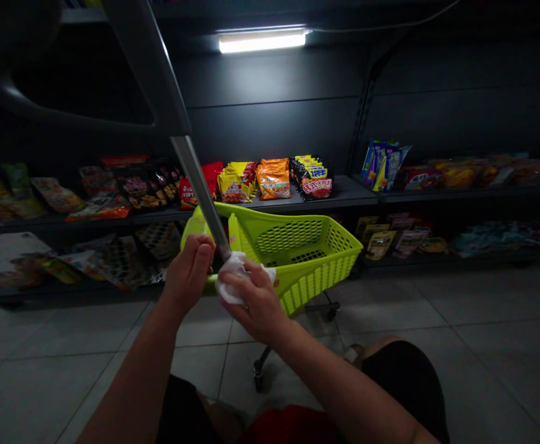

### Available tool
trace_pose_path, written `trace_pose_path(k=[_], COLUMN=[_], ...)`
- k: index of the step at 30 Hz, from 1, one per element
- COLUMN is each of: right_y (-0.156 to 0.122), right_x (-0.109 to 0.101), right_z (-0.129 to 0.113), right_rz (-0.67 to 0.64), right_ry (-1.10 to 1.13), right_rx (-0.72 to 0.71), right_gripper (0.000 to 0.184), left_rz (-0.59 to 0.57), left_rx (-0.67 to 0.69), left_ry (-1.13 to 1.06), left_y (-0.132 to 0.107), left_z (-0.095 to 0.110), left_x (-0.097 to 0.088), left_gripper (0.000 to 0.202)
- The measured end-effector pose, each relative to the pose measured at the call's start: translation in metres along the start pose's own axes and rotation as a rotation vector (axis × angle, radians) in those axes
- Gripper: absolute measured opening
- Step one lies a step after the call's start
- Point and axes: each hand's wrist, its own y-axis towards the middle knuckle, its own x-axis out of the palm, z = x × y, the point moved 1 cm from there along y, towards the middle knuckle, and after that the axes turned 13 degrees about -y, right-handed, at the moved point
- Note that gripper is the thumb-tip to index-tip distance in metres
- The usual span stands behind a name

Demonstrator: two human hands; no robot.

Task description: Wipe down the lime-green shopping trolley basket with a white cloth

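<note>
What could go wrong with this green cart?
The lime-green shopping cart stands on wheels on smooth floor tiles, so it might roll. The left hand grips its tall metal pole, and pulling could tip it. The right hand might drop the loosely bunched white cloth.

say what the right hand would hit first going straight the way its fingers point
Most likely the long silver metal pole, just past the crumpled white tissue held in the right hand; the tissue seems to touch it already, though depth is hard to judge here.
</note>
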Motion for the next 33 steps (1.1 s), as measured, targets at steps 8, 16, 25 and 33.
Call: trace_pose_path(k=[8, 16, 25, 33], right_y=[-0.073, -0.080, -0.099, -0.100], right_x=[0.006, 0.006, -0.037, 0.026], right_z=[0.085, 0.091, 0.184, 0.178], right_rz=[0.061, 0.270, 0.297, 0.581], right_ry=[-0.293, -0.102, -0.191, -0.003], right_rx=[-0.151, 0.298, 0.482, 1.005], right_gripper=[0.021, 0.039, 0.031, 0.038], left_rz=[0.081, -0.277, -0.978, -1.012], left_rx=[0.082, 0.561, -0.174, -0.262], left_ry=[0.049, 0.180, 0.798, 0.868], left_y=[-0.002, -0.014, 0.036, 0.038], left_z=[-0.008, 0.051, 0.016, 0.006], left_x=[-0.011, 0.066, 0.115, 0.115], left_gripper=[0.019, 0.014, 0.055, 0.066])
